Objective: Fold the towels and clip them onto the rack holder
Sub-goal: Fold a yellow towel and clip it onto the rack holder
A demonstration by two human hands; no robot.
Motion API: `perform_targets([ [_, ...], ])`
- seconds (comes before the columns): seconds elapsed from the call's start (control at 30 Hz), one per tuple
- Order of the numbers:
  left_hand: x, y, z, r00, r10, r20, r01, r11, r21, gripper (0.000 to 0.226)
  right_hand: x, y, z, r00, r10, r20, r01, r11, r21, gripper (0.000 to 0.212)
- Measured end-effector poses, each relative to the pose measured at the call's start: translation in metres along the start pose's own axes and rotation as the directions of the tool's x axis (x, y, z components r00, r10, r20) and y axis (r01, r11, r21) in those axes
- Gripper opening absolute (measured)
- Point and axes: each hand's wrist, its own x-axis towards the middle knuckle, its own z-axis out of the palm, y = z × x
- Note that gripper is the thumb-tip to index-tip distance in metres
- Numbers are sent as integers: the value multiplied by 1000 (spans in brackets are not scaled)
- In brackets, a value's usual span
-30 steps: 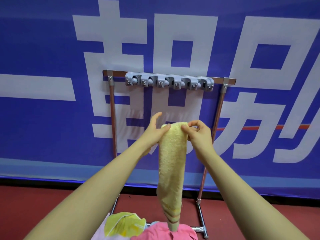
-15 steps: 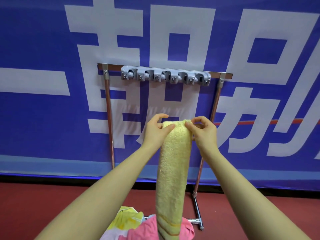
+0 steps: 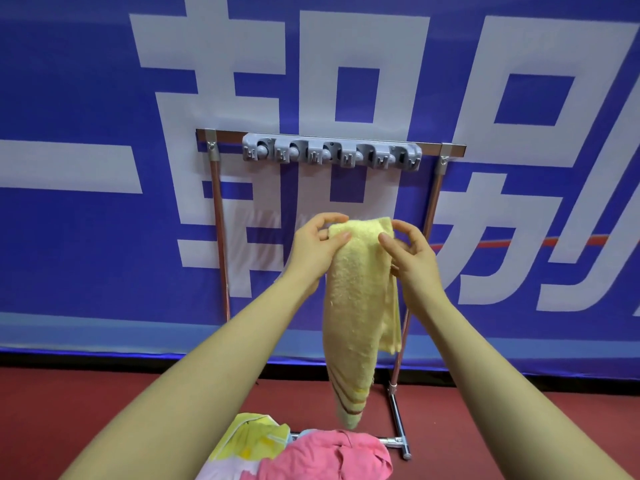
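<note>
At mid-frame the left hand pinches the upper left corner of the yellow towel, thumb in front and fingers curled behind; the right hand pinches the upper right corner the same way. The folded towel hangs between them, long axis vertical, its striped end low over the floor. Directly above, well apart from both hands, the grey clip holder runs along the rack top bar, all clips bare. Both hands look equally near. At bottom centre lies a pile of towels, pink and pale yellow; no container shows.
</note>
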Motion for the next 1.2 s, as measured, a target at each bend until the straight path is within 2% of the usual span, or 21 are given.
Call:
perform_targets([
  [0.13,10,10,2,999,42,-23,-40,998,54,24,-1,13,-6,989,31,144,-38,998,47,66],
  [0.2,11,12,-1,998,53,-33,-49,994,98,24,0,17,-4,985,56,164,-72,994,88,69],
  [0.3,10,12,-8,997,49,-51,-43,993,112,23,1,19,6,981,135,141,-151,982,110,59],
  [0.4,11,12,-15,997,38,-61,-35,998,57,23,2,21,16,971,205,120,-218,971,102,44],
  [0.53,12,13,-24,997,50,-62,-49,999,12,23,-3,26,22,979,185,83,-190,980,63,14],
  [0.6,13,11,-28,996,49,-76,-50,999,-2,23,-5,26,21,983,170,73,-176,981,82,12],
  [0.67,13,7,-32,995,29,-98,-33,999,-35,23,-6,25,23,976,167,137,-179,980,82,9],
  [0.73,12,5,-33,994,8,-107,-19,994,-105,23,-7,23,26,969,151,196,-162,986,41,5],
  [0.83,11,6,-35,995,-2,-95,-15,985,-174,23,-6,21,33,972,121,200,-122,992,-5,3],
  [0.97,15,-4,-45,993,-17,-120,11,999,-52,25,-3,20,34,991,70,110,-70,998,-8,4],
  [1.03,13,-10,-48,994,-73,-76,74,997,12,28,-2,19,33,998,40,43,-38,999,-27,7],
  [1.2,-9,-21,-40,952,-250,178,239,968,79,53,-1,21,29,999,-5,-32,1,994,-107,7],
])
